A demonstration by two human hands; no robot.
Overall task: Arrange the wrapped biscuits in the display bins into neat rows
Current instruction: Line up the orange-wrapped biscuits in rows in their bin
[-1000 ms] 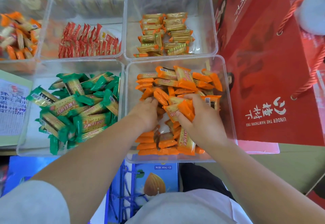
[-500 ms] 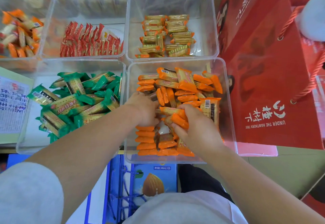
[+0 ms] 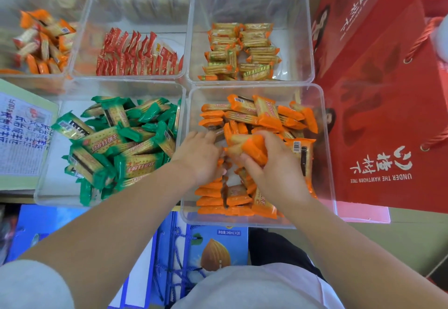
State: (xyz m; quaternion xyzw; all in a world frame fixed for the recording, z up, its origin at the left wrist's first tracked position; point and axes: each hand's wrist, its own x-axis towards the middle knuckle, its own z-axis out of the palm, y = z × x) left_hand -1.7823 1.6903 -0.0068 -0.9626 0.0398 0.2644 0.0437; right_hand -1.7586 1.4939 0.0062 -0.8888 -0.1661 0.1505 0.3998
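A clear plastic bin (image 3: pixel 324 119) at the near right holds a loose heap of orange-wrapped biscuits (image 3: pixel 264 114). A short row of them lies flat along its near left side. Both my hands are inside this bin. My right hand (image 3: pixel 274 170) grips a small bundle of orange biscuits (image 3: pixel 252 147) lifted above the heap. My left hand (image 3: pixel 197 156) lies on the heap's left side, its fingertips hidden among the packets. Whether it holds one I cannot tell.
A bin of green-wrapped biscuits (image 3: pixel 116 144) stands to the left. Behind are bins of red packets (image 3: pixel 138 54), yellow-orange packets (image 3: pixel 242 51) and mixed orange packets (image 3: pixel 41 42). Red gift bags (image 3: pixel 388 90) crowd the right side. Blue cartons (image 3: pixel 213 253) stand below.
My right hand has gathered the orange packets tighter and drawn them towards the bin's middle. My left hand has slid a little forward into the heap.
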